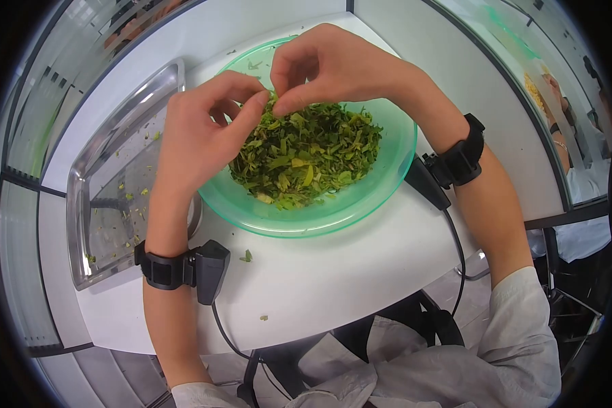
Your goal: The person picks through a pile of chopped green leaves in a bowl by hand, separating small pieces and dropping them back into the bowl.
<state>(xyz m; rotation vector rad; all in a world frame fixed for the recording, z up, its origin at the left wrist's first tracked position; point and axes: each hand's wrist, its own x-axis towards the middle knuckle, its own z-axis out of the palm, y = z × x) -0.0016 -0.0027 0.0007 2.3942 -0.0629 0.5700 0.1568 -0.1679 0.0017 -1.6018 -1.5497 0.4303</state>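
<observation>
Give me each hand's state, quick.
Left hand: thumb and fingers curled beside a leaf bit; grip can't be told.
Right hand: likewise curled, above the bowl; grip can't be told.

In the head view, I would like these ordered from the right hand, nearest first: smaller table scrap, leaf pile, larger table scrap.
1. Leaf pile: in the bowl, below the right hand.
2. Larger scrap: table, just outside the bowl.
3. Smaller scrap: nearer the table's front edge.
</observation>
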